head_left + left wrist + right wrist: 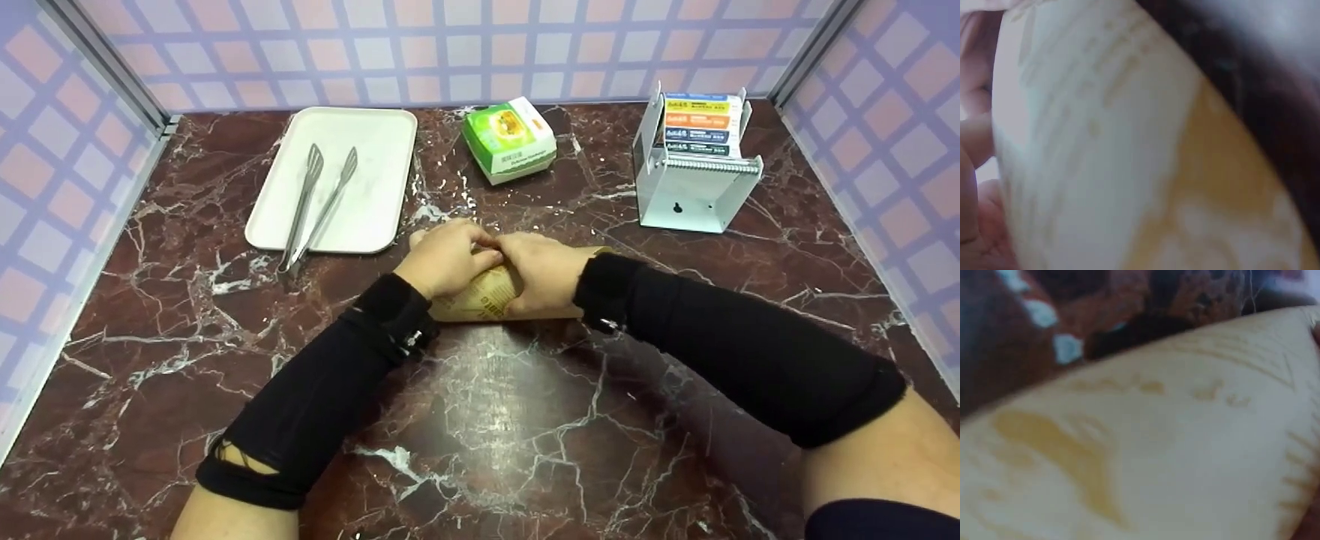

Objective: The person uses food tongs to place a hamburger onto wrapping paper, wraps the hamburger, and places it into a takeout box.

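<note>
head: wrapper [486, 300] seemingly beneath fingers [486, 259]

Tan paper [486, 298], printed with darker lettering, is seen bulged at the middle on the worktop [487, 427], gripped by the left hand [451, 259] and right hand [546, 271]

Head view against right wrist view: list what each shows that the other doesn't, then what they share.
Only the head view: the tray with tongs lying partly on it, the green and white box, the white rack of coloured packets, and the left hand and right hand together on the paper wrapper.

Only the right wrist view: a broad ochre patch of print on the wrapper, close up and blurred.

Both: the printed wrapper and the dark marbled tabletop.
</note>
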